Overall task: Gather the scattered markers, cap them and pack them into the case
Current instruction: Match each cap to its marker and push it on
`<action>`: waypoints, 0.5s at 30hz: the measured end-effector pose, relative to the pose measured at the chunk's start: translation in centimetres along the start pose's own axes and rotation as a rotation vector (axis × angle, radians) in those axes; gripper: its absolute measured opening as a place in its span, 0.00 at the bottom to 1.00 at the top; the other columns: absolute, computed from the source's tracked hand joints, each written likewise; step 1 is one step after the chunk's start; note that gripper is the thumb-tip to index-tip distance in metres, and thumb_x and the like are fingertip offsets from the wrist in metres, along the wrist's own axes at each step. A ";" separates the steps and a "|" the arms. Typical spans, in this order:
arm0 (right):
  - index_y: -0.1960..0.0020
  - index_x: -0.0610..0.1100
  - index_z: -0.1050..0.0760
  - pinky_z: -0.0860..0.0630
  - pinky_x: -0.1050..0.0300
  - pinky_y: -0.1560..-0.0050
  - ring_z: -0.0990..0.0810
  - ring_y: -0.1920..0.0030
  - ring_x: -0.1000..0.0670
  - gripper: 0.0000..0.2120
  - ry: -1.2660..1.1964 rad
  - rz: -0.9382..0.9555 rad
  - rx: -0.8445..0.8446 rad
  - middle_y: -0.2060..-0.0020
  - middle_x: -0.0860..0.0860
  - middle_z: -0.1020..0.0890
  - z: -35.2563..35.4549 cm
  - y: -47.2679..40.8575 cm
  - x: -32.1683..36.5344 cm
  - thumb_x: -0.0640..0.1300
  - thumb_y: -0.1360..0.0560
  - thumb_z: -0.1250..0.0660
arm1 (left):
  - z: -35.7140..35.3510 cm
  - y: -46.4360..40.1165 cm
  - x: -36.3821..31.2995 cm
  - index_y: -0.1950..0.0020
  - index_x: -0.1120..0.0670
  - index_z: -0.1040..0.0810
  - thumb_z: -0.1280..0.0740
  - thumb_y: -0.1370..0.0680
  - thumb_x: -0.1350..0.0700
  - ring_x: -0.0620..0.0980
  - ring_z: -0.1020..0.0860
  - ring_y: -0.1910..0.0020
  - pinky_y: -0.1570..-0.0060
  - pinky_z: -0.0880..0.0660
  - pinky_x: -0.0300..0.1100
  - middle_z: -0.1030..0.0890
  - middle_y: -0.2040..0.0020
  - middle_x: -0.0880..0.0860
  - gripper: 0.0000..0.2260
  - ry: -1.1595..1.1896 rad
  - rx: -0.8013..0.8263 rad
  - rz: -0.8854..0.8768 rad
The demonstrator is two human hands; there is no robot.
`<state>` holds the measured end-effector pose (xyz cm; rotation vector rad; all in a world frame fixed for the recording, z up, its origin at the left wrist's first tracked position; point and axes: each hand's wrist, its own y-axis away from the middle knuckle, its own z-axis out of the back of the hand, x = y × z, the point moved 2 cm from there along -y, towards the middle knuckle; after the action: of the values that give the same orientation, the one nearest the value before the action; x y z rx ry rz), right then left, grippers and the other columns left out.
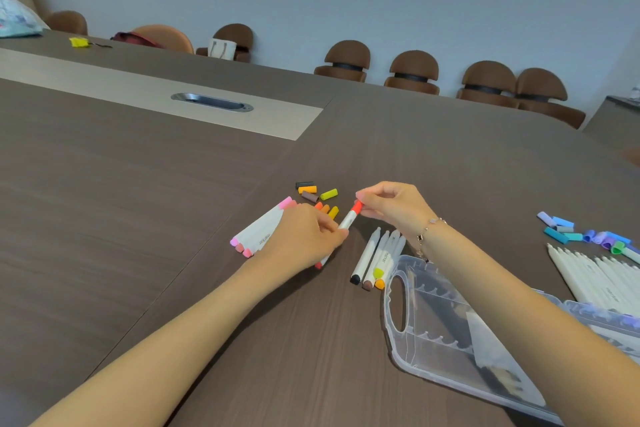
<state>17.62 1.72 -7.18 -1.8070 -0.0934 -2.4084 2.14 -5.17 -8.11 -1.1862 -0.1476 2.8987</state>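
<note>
We see the left hand (306,239) gripping the white barrel of a marker (347,222), fingers curled round it. The right hand (391,203) pinches the red cap (356,207) at the marker's upper end between thumb and fingertips. Just beyond the left fingers lie loose caps (317,192): black, orange, brown, yellow. Under the left palm sits a bundle of pink-capped markers (261,230). Just below the right fingers lie four markers (375,258), tips uncapped. The clear plastic case (450,333) lies open under the right forearm.
</note>
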 end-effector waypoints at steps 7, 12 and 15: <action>0.52 0.44 0.19 0.26 0.60 0.49 0.22 0.51 0.53 0.06 0.261 0.102 -0.037 0.54 0.51 0.19 0.7 -1.3 -0.9 0.44 0.25 0.33 | -0.6 -0.8 0.8 0.43 0.52 0.22 0.30 0.26 0.55 0.45 0.26 0.52 0.53 0.28 0.37 0.23 0.47 0.51 0.12 -0.204 -0.125 -0.168; 0.53 0.47 0.19 0.27 0.60 0.46 0.23 0.55 0.58 0.06 0.335 0.151 -0.059 0.58 0.57 0.20 2.2 -2.5 -0.4 0.45 0.24 0.35 | -0.8 0.0 -0.4 0.51 0.52 0.19 0.31 0.25 0.53 0.44 0.25 0.55 0.58 0.28 0.36 0.22 0.56 0.47 0.06 -0.135 -0.187 -0.253; 0.54 0.47 0.19 0.26 0.58 0.44 0.23 0.52 0.56 0.06 0.354 0.158 -0.063 0.57 0.56 0.20 3.0 -2.9 -0.4 0.44 0.24 0.35 | -2.0 0.7 -1.7 0.57 0.51 0.20 0.32 0.27 0.45 0.42 0.25 0.63 0.64 0.30 0.35 0.21 0.63 0.46 0.10 -0.138 -0.134 -0.238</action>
<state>20.16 5.03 -6.67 -1.3241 0.1555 -2.5930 4.76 -5.77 -8.41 -0.9104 -0.4569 2.7934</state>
